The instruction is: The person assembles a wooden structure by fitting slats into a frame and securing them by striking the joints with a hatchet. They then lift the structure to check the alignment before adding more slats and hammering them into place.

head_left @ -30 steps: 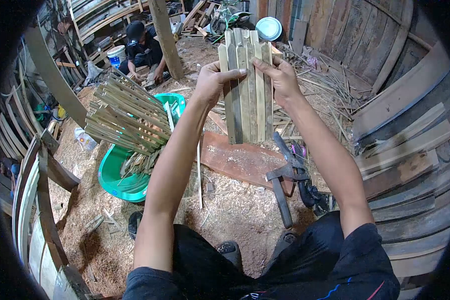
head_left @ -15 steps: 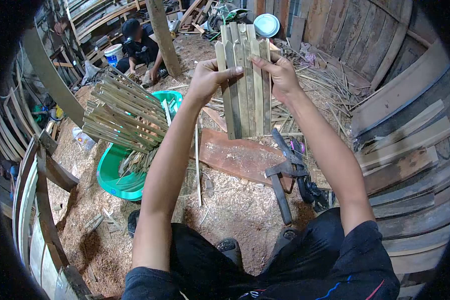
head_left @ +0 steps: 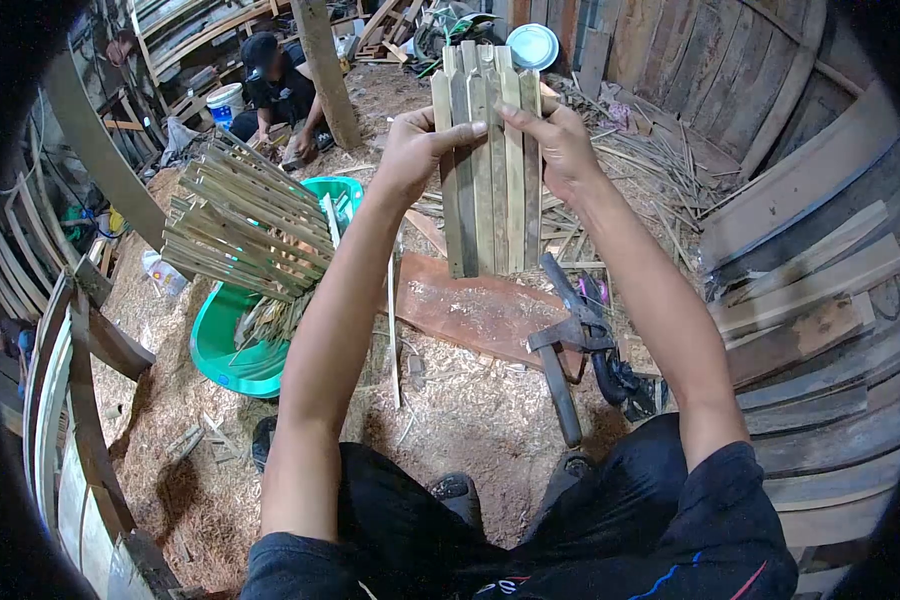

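Upright in front of me is a row of narrow wooden slats (head_left: 488,190) with pointed tops, lying side by side like a small fence panel. My left hand (head_left: 425,150) grips its left edge, thumb across the front. On the right edge my right hand (head_left: 552,145) is closed the same way, its thumb pressed on the middle slats. The fingers behind the slats are hidden. Below them a reddish-brown board (head_left: 470,310) rests on the ground, dusted with shavings. A dark metal tool with a long handle (head_left: 558,390), perhaps a clamp or axe, leans at the board's right end.
To the left, a green plastic tub (head_left: 210,350) carries a big stack of slats (head_left: 240,220). Another person (head_left: 275,90) crouches by a post (head_left: 325,75) and a white-blue bucket (head_left: 226,105). Curved planks (head_left: 820,400) line the right side; wood shavings cover the floor.
Both hands keep their hold on the slats, with only a slight shift of the thumbs. The view has moved very slightly.
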Demonstrator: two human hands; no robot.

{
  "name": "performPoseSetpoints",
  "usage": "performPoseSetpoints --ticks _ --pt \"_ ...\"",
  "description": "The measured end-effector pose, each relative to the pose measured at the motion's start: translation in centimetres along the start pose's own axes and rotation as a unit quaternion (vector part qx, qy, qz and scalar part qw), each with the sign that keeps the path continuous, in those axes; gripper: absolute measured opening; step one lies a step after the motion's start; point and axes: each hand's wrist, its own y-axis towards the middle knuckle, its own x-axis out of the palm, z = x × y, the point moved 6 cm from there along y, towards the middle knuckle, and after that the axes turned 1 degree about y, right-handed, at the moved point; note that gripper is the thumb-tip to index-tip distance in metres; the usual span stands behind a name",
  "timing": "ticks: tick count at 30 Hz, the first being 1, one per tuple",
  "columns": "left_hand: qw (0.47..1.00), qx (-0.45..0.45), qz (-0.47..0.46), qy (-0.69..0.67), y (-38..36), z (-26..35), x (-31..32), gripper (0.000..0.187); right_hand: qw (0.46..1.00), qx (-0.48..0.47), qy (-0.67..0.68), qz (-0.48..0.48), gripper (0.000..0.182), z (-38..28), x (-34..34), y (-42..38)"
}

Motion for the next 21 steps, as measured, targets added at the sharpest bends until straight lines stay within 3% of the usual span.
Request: performPoseSetpoints --ticks 8,21 --pt "0.999 -0.002 0.003 -0.038 -0.09 0.4 0.01 0.025 0.998 -0.048 -0.033 0.003 0.024 0.13 0.24 0.62" --pt "1.0 0.002 -0.005 -0.01 -0.07 0.32 0.02 0.024 0.999 -0.026 -0.031 -0.001 0.023 -0.15 0.5 0.25"
